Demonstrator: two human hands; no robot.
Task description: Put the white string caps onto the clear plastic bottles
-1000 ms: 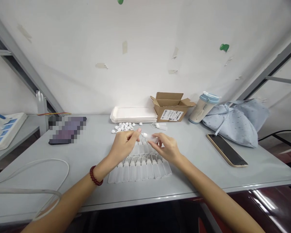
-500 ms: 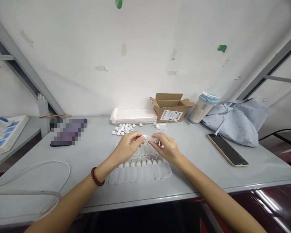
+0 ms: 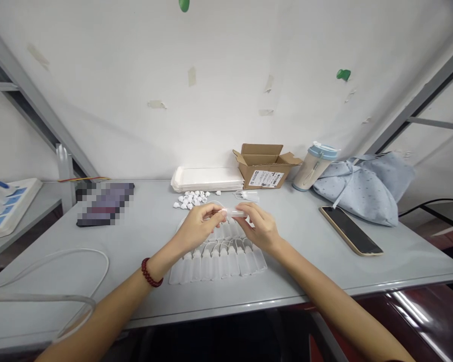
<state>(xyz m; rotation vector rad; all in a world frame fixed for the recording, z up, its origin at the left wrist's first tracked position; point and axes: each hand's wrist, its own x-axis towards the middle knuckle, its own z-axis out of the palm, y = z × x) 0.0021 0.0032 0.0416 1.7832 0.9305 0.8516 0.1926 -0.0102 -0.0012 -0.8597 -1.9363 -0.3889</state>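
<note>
Both hands meet over the middle of the grey table [image 3: 143,281]. My right hand [image 3: 258,229] is closed on a small clear plastic bottle [image 3: 237,213] lying sideways between the hands. My left hand [image 3: 198,227], with a red bead bracelet on its wrist, pinches the bottle's white tip. Below the hands lie rows of the same clear bottles [image 3: 219,261], side by side. A heap of small white caps [image 3: 191,198] lies just beyond the hands.
A stack of white trays [image 3: 207,178], an open cardboard box [image 3: 264,168] and a blue-lidded cup [image 3: 315,166] stand along the wall. A phone [image 3: 350,230] and a blue cloth bag [image 3: 362,188] lie at right. A clear hose [image 3: 79,261] loops at left.
My left hand has closed in on the bottle's tip, and both hands have risen slightly with the bottle between them.
</note>
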